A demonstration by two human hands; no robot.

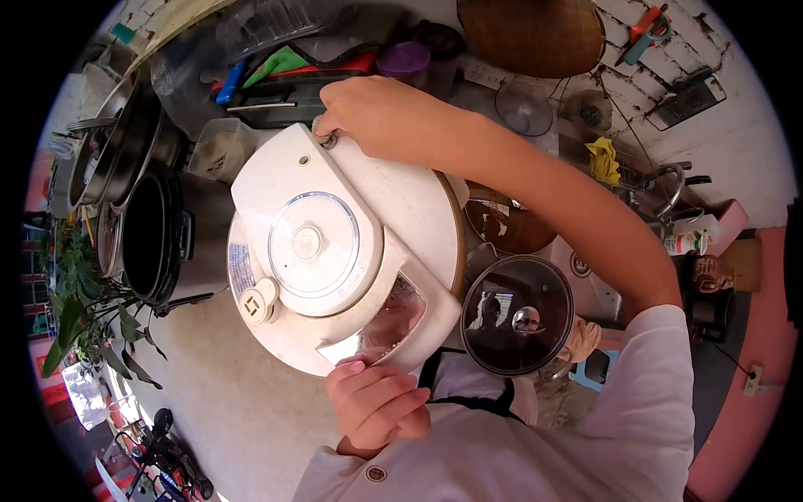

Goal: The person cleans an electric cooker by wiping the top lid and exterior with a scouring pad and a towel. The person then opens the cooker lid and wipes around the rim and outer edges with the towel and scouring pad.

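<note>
Pictured pinching a small grey wad (partly hidden by fingers) with the right hand at the far edge of a white electric cooker; with left hand curled closed at its glossy front panel; flanked, to the cooker's right, by a glass lid.

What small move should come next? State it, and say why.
Probably wipe the far edge of the white appliance with the right hand: it pinches what looks like a grey wad there, while the left hand appears to touch the near edge.
</note>
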